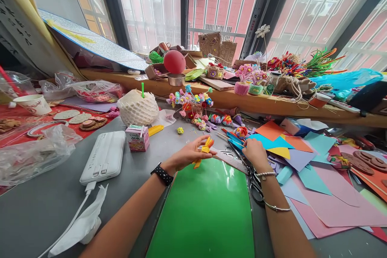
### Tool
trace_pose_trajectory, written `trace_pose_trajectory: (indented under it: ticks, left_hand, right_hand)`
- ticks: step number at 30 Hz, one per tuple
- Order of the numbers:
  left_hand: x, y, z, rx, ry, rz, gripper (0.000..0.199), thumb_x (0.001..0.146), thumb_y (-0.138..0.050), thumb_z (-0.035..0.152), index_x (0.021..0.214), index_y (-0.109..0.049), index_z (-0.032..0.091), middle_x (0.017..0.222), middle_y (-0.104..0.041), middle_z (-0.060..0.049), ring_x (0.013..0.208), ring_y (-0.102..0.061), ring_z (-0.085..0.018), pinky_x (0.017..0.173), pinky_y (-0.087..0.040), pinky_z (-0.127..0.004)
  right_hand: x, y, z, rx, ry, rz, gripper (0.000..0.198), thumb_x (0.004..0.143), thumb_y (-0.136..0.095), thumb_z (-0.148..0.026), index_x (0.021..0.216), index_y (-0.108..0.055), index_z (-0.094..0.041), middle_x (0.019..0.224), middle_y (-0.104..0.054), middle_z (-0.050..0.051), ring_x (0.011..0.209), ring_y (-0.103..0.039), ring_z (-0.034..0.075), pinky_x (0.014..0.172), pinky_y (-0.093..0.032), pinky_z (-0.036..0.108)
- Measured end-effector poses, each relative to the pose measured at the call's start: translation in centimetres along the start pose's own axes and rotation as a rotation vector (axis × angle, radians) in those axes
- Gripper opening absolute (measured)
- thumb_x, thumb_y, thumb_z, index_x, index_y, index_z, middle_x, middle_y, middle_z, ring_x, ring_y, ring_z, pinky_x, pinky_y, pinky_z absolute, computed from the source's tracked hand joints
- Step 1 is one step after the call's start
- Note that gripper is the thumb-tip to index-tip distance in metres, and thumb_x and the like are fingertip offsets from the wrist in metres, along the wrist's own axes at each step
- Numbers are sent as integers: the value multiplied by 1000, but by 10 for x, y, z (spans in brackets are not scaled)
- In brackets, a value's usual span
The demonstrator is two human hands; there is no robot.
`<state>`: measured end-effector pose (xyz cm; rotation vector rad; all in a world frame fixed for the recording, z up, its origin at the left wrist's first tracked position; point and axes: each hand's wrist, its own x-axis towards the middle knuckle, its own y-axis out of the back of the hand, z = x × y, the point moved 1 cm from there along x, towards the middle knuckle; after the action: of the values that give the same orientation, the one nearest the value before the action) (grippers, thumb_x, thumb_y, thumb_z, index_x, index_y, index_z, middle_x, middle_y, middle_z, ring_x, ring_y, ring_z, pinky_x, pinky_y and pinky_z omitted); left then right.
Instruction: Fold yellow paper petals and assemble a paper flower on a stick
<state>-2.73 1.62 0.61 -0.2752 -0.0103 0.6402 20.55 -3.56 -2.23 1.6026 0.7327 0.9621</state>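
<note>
My left hand (193, 152) pinches a folded yellow-orange paper flower (206, 147) between thumb and fingers, just above the far edge of a green mat (208, 209). My right hand (255, 153) reaches to the far right of the mat, its fingers curled down at the edge of blue paper (269, 142). A thin wooden stick (228, 138) ends near those fingertips; whether they grip it is hard to see. Black-handled scissors (256, 191) lie under my right wrist. A ruler (231, 161) rests across the mat's far edge, between the hands.
Loose coloured paper sheets (332, 197) spread over the right side. A pink drink carton (137, 138), a white power bank (103, 157) with a cable and a foam-wrapped coconut (138, 108) stand at left. Small craft flowers (193, 102) cluster beyond the mat, below a crowded window ledge (272, 102).
</note>
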Motion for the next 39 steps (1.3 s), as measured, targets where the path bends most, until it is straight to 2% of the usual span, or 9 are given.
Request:
trace_pose_trajectory:
  ticks: [3, 9, 13, 19, 23, 30, 33, 37, 39]
  left_hand:
    - [3, 0, -4, 113, 9, -1, 57, 60, -66, 19, 112, -44, 20, 117, -47, -11, 86, -59, -18, 75, -45, -27]
    - [5, 9, -2, 585, -32, 139, 29, 65, -57, 33, 86, -61, 13, 70, -63, -3, 56, -54, -11, 47, -37, -19]
    - [4, 11, 0, 746, -153, 126, 23, 65, -57, 32, 80, -64, 16, 78, -64, -4, 64, -54, -13, 55, -39, -20]
    - [2, 6, -3, 479, -71, 21, 51, 58, -65, 28, 103, -45, 16, 69, -62, -1, 67, -58, -15, 57, -41, -22]
    - [1, 5, -2, 493, -92, -54, 34, 57, -65, 26, 87, -52, 15, 64, -59, 0, 68, -57, -15, 56, -41, -21]
    - [-2, 4, 0, 522, -115, -89, 44, 56, -68, 26, 93, -47, 16, 86, -56, -4, 70, -56, -14, 59, -44, -24]
    - [-1, 5, 0, 627, -119, -11, 38, 57, -67, 27, 89, -49, 15, 86, -54, -4, 75, -55, -15, 64, -45, -27]
    - [1, 9, 1, 605, -184, 205, 52, 56, -68, 27, 104, -46, 19, 111, -42, -9, 90, -53, -19, 74, -45, -31]
    - [2, 9, 0, 482, -186, 224, 60, 59, -66, 30, 112, -40, 23, 124, -31, -10, 95, -52, -21, 75, -45, -32]
  right_hand:
    - [-1, 4, 1, 23, -18, 5, 10, 69, -47, -13, 69, -57, -13, 83, -56, 15, 79, -51, 25, 57, -35, 31]
    - [0, 18, -5, 166, 2, 63, 14, 78, -39, -21, 76, -53, -16, 75, -59, 8, 68, -53, 19, 54, -34, 26]
    - [-5, 34, -23, 592, 201, 150, 23, 81, -36, -31, 78, -54, -16, 67, -58, 4, 58, -50, 15, 53, -34, 24]
    - [-29, 48, -61, 802, 609, -298, 26, 72, -51, -41, 75, -63, -18, 66, -52, -1, 52, -40, 9, 47, -30, 20]
    - [-37, 46, -73, 825, 703, -432, 30, 67, -56, -44, 82, -61, -19, 69, -48, -1, 56, -38, 9, 48, -29, 19]
    - [-35, 40, -69, 988, 632, -558, 27, 65, -59, -42, 69, -52, -16, 61, -41, -4, 53, -34, 7, 46, -27, 18]
    - [-34, 37, -68, 1088, 554, -582, 27, 65, -59, -40, 64, -48, -15, 58, -42, -5, 53, -37, 7, 47, -28, 18]
    - [-31, 32, -69, 1155, 428, -474, 29, 64, -60, -41, 63, -47, -15, 55, -45, -4, 50, -40, 8, 48, -30, 20]
    - [-30, 29, -71, 1172, 356, -362, 29, 64, -60, -41, 61, -46, -15, 53, -44, -5, 48, -39, 7, 46, -30, 20]
